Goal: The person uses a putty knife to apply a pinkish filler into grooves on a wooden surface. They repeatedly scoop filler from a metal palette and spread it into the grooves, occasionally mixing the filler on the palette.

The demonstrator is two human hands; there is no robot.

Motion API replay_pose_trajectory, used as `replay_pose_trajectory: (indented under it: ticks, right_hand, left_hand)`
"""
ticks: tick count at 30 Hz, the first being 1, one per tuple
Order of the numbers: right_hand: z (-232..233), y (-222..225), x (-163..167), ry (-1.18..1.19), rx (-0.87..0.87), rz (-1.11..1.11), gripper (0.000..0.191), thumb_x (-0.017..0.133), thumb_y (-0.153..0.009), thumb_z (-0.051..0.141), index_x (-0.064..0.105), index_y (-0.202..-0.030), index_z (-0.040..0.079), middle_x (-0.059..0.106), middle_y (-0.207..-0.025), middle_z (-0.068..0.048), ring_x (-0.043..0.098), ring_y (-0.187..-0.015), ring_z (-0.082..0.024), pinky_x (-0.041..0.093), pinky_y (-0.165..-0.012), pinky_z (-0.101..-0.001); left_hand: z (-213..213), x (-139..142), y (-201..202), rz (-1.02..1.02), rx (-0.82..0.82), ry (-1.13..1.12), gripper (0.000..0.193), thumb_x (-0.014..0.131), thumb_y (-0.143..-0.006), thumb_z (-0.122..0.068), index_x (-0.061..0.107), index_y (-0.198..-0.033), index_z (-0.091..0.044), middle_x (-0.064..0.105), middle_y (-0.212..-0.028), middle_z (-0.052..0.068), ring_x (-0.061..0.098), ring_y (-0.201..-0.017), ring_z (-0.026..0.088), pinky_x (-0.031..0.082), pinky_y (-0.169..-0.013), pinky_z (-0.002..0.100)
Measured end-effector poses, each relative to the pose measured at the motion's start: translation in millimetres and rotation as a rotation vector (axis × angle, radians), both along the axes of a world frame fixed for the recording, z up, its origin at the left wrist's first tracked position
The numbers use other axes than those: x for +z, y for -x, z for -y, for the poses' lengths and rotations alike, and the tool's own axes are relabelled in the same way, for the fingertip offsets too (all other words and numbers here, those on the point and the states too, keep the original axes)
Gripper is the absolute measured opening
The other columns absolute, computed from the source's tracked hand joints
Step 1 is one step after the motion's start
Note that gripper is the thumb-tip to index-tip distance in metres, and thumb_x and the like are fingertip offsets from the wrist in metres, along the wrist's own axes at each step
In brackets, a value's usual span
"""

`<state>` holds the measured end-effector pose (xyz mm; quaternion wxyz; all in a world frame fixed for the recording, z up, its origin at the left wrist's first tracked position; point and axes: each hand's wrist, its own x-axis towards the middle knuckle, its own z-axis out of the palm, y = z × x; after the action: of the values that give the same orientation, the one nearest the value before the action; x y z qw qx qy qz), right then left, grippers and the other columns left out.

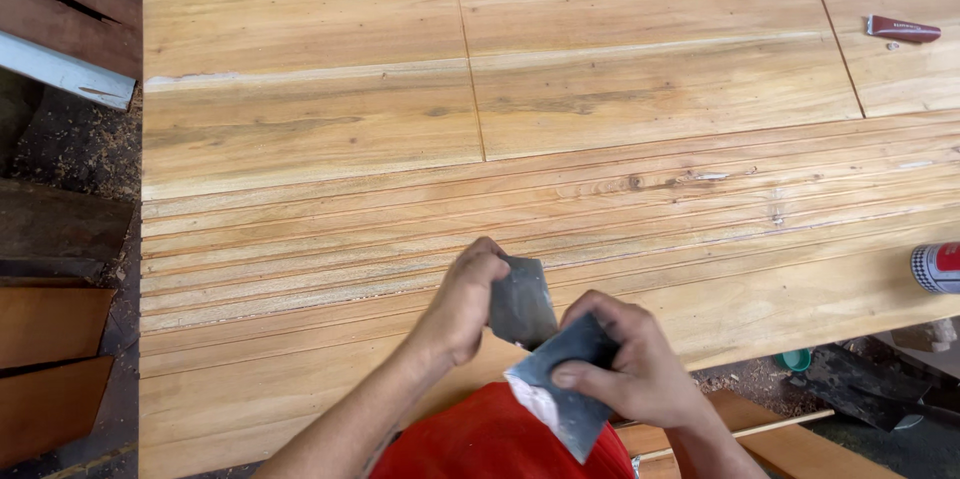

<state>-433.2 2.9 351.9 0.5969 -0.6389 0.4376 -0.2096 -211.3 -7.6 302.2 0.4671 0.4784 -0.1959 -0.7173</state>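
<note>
The two dark sheets of sandpaper [545, 354] sit low in the middle of the frame, our left hand [465, 304] pinching the upper piece and our right hand [630, 369] closed on the lower one, just above the near edge of the wooden tabletop [300, 139]. We judge the sheets could tear or slip if we tug them unevenly. Farther off, a red tube [902, 30] lies at upper right, while the can [936, 268] at the right edge is cut off.
</note>
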Motion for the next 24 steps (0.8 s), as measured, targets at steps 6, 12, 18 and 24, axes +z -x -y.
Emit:
replay_pose_trajectory:
  ticks: [6,12,18,24]
  right_hand:
    - [-6,31,33,0.238,-0.595,0.364,0.030,0.079,-0.082,0.000,0.058,-0.103,0.000,0.068,-0.089,-0.010,0.061,-0.077,-0.011,0.050,-0.069,-0.0270]
    - [-31,-20,18,0.887,-0.733,0.379,0.025,0.068,-0.098,-0.003,0.050,-0.114,0.003,0.065,-0.103,-0.014,0.058,-0.085,-0.014,0.049,-0.078,-0.0262]
    - [-46,-57,3,1.154,-0.558,0.274,0.030,0.062,-0.084,-0.005,0.052,-0.111,0.005,0.058,-0.102,-0.014,0.057,-0.087,-0.026,0.051,-0.076,-0.0374]
    - [-52,-43,1,1.218,-0.307,0.129,0.028,0.064,-0.084,-0.012,0.052,-0.105,0.002,0.059,-0.100,-0.015,0.060,-0.085,-0.026,0.053,-0.072,-0.0360]
  left_hand:
    - [2,9,-31,-0.305,-0.019,0.029,0.018,0.049,-0.084,-0.016,0.057,-0.096,-0.004,0.064,-0.087,0.009,0.064,-0.075,0.018,0.057,-0.063,0.037]
    - [-5,29,-15,-0.602,0.121,0.084,0.027,0.056,-0.080,-0.010,0.057,-0.105,-0.002,0.069,-0.096,0.013,0.072,-0.083,0.022,0.064,-0.076,0.037]
    - [-21,38,-6,-0.629,0.144,0.154,0.028,0.059,-0.081,-0.003,0.057,-0.109,0.002,0.068,-0.097,0.014,0.071,-0.082,0.020,0.063,-0.072,0.036]
    - [-37,42,-15,-0.560,0.156,0.128,0.028,0.058,-0.079,0.000,0.057,-0.107,0.002,0.068,-0.095,0.014,0.072,-0.081,0.020,0.064,-0.073,0.037]
